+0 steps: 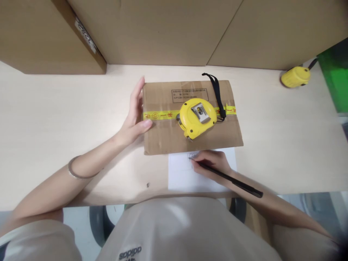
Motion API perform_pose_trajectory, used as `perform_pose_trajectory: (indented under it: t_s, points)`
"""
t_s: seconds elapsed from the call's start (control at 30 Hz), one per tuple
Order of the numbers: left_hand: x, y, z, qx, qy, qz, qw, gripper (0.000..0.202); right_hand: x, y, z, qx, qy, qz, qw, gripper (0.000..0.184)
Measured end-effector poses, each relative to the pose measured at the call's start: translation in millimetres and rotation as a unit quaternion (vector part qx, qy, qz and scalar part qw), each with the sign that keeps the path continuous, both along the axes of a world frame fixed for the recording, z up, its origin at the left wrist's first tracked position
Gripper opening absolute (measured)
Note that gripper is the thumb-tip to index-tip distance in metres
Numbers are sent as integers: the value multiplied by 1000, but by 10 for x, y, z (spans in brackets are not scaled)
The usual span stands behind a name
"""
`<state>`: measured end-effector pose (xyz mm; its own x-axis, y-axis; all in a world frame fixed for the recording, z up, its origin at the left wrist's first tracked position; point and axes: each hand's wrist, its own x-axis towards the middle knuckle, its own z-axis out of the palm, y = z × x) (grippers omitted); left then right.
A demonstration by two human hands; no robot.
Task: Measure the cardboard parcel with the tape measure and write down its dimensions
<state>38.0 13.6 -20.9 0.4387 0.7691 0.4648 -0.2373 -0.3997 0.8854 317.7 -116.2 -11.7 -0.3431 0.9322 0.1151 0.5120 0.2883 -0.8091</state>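
My left hand (136,114) grips the left edge of a brown cardboard box (160,137), thumb on top and fingers along its side. Yellow printed tape (160,115) runs across the box. On top lies a yellow tape measure (194,125) with a metal belt clip and a black wrist strap (216,92). Below the box, my right hand (213,165) is closed around a black pen (236,181), its tip at small marks on a white sheet of paper (179,177). The paper's upper edge is hidden by the box.
Large cardboard boxes (163,32) stand along the back of the pale table (54,119), with another (49,36) at the left bearing a handwritten label. A second yellow tape measure (295,77) sits at the back right. Something green (335,76) shows past the table's right edge.
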Motion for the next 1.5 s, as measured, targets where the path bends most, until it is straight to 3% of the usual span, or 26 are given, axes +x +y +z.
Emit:
perform_pose_trajectory:
  t_s: [0.37, 0.5, 0.7, 0.93, 1.17, 1.5]
  points:
    - [-3, 2, -1, -1, 6, 0, 1000, 97, 2, 52, 137, -44, 1, 27, 999, 20]
    - [11, -14, 6, -24, -4, 21, 999, 90, 8, 50, 99, -53, 4, 27, 998, 20]
    - [-17, 37, -34, 3, 3, -5, 1000, 98, 5, 29, -3, -39, 11, 11, 999, 18]
    - [2, 17, -9, 2, 4, 9, 1000, 92, 21, 58, 79, -52, 7, 27, 998, 20]
    - [-14, 46, -23, 34, 13, 0, 999, 94, 35, 45, 24, -49, 11, 22, 998, 17]
    - [7, 16, -11, 7, -2, -2, 1000, 95, 20, 54, 42, -49, 5, 29, 998, 18]
